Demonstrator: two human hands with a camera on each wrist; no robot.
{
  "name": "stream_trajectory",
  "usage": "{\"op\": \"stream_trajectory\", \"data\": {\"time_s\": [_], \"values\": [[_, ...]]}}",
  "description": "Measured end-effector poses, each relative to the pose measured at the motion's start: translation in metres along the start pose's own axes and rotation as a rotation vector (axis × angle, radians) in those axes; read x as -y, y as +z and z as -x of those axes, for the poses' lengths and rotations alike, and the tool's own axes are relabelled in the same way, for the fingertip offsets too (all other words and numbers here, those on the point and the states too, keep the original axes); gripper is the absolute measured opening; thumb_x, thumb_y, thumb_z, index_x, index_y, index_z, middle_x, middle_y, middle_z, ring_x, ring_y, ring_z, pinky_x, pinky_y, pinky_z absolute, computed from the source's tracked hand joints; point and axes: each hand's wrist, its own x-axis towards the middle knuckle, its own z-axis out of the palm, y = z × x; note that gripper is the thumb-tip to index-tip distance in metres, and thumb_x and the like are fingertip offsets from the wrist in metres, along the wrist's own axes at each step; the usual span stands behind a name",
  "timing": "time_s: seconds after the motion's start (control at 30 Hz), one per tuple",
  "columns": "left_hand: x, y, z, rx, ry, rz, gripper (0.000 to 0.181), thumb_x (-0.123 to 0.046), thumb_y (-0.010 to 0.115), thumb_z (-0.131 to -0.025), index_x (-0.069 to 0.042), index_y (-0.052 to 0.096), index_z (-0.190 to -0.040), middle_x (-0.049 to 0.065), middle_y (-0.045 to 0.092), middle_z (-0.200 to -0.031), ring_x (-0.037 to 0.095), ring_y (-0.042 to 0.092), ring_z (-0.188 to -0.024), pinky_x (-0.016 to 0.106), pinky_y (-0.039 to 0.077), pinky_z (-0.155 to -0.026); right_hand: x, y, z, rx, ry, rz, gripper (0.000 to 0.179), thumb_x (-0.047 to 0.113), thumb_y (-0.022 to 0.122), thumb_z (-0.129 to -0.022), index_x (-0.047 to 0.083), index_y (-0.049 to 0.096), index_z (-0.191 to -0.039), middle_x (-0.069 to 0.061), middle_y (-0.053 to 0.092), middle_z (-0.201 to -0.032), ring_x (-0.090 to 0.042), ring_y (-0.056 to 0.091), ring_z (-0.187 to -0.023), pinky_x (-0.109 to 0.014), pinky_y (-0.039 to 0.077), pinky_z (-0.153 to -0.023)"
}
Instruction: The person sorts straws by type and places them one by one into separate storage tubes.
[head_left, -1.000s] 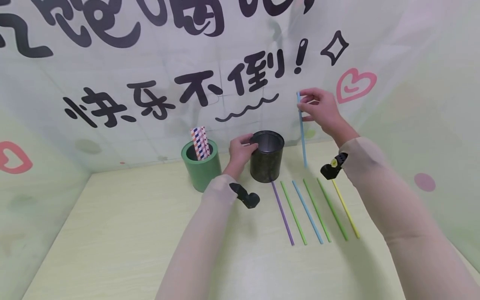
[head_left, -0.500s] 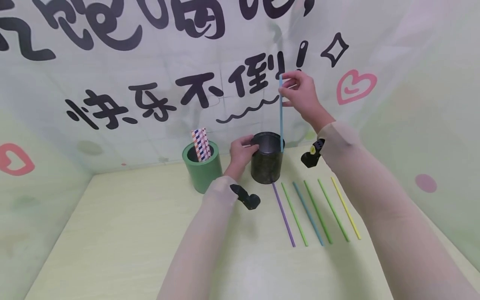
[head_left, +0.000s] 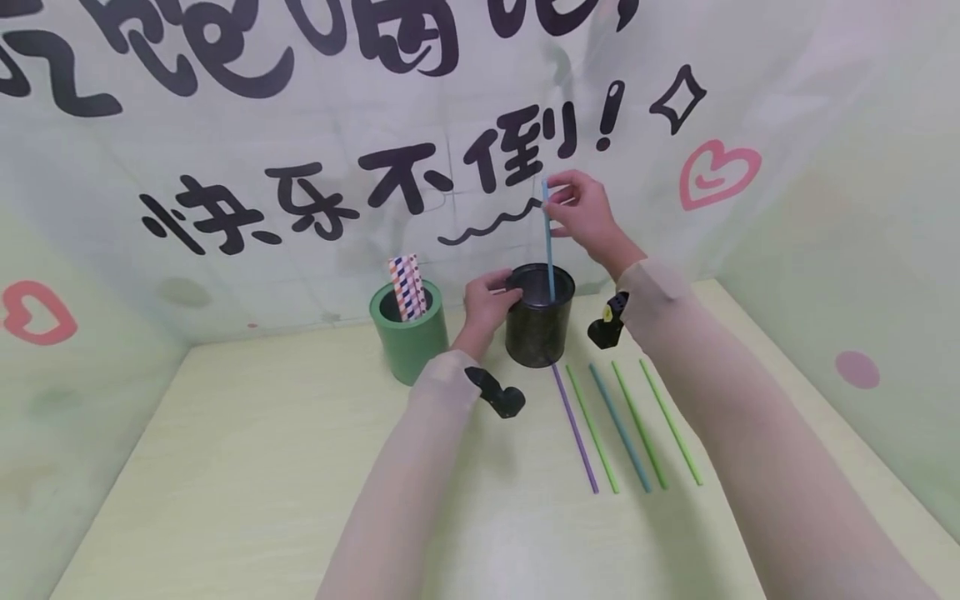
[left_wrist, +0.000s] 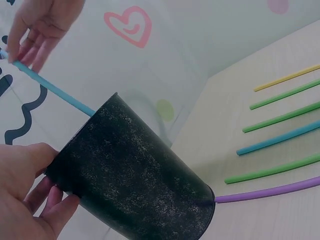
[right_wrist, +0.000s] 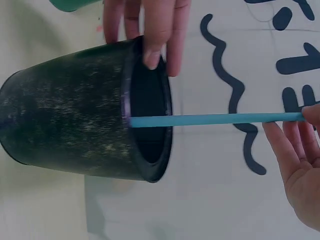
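My left hand grips the rim of a black metal can, with the thumb over the edge inside its mouth. A light blue drinking straw stands almost upright, pinched near its top by my right hand. In the right wrist view the lower end of the straw overlaps the near rim at the can's mouth. Beside the can lie several straws in a row: a purple one, green ones and a blue one. A yellow straw shows only in the left wrist view, hidden by my right arm in the head view.
Left of the can stands a green cup holding patterned paper straws. Behind both hangs a white printed sheet with black lettering, right at the back of the pale table. The purple straw's far end lies at the can's base.
My right hand has moved left with the blue straw, from right of the can to over its mouth, rising and then lowering. My left hand has stayed on the can.
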Motion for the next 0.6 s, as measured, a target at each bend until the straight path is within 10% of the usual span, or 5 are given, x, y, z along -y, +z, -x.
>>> {"op": "stream_trajectory", "data": {"time_s": [0.6], "values": [[0.002, 0.001, -0.002, -0.013, 0.051, 0.026, 0.037, 0.002, 0.066, -0.078, 0.002, 0.062, -0.115, 0.020, 0.063, -0.106, 0.028, 0.062, -0.097, 0.026, 0.052, -0.081, -0.050, 0.021, 0.004, 0.071, 0.196, 0.055, 0.030, -0.002, 0.060, -0.085, -0.002, 0.054, -0.114, -0.011, 0.054, -0.088, -0.017, 0.055, -0.073, -0.037, 0.057, -0.066]]}}
